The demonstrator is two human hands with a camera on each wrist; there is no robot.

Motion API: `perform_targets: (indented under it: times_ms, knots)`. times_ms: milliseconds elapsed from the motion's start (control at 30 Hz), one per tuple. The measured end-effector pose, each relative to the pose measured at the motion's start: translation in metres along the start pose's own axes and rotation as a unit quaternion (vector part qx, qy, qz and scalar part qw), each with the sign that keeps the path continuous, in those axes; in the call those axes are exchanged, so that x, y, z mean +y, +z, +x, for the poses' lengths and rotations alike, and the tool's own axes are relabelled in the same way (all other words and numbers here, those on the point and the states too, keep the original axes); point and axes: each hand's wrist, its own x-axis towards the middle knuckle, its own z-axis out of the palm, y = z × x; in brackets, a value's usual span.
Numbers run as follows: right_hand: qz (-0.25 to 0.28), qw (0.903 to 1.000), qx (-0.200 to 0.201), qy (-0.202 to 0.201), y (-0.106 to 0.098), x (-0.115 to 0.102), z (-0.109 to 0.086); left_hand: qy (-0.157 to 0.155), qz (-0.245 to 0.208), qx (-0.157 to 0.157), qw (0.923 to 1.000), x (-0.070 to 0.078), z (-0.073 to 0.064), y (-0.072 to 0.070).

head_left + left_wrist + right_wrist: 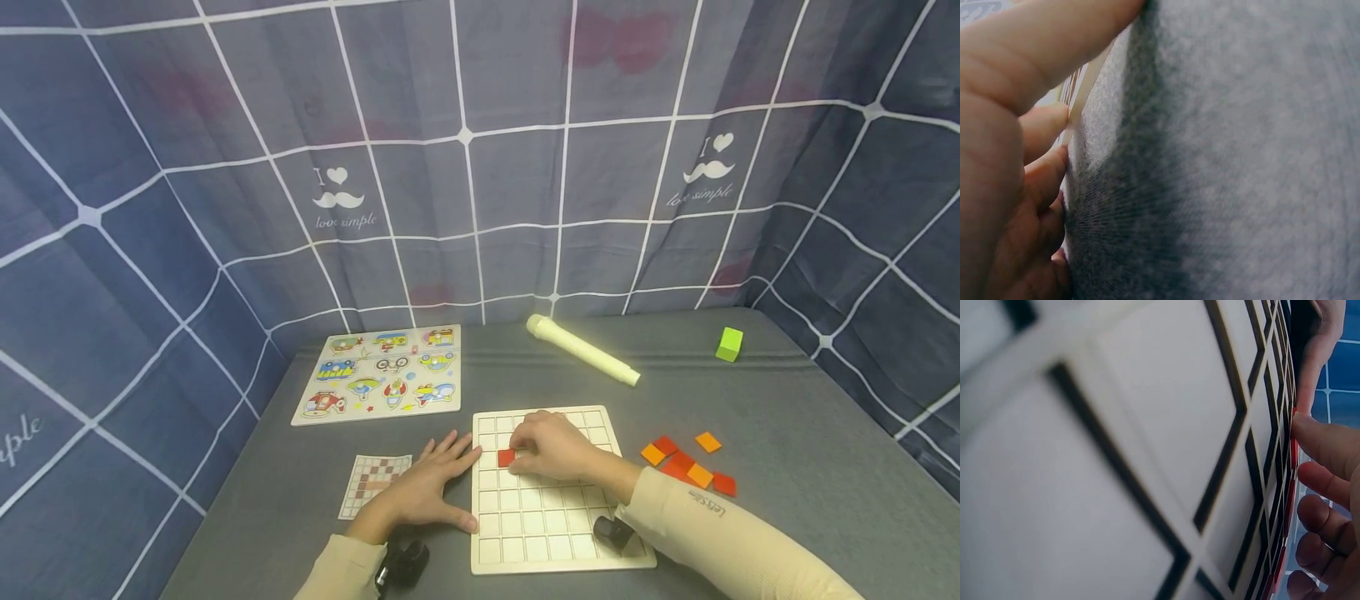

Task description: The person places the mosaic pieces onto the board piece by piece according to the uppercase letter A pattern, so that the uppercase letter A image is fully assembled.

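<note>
The wooden grid board [547, 550] lies flat on the table, its square cells framed by raised lines. A red square tile [506, 458] sits at a cell toward its upper left. My right hand [555, 450] reaches over the board, thumb and forefinger at that tile's edges, pinching it. In the right wrist view more red tiles [1289, 500] show in a row along the board, beneath the curled fingers. My left hand [431, 487] rests with spread fingers at the board's left edge, fingertips and thumb touching the border.
A small pattern card [360, 483] lies left of the left hand, partly covered. Loose red tiles [678, 464] and orange tiles [707, 442] lie right of the board. Farther back are a picture puzzle board [382, 375], a pale yellow microphone-shaped stick [585, 350] and a green block [729, 344].
</note>
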Motion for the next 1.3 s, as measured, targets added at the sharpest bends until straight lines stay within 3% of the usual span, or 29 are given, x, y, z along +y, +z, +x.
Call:
perform_targets:
  times_ms: [1300]
  knots:
    - [-0.003,1.0000,-0.006,-0.006,-0.0007,-0.0038,-0.0002,0.003,-0.001,0.000,1.0000,0.0002,-0.0003,-0.0002]
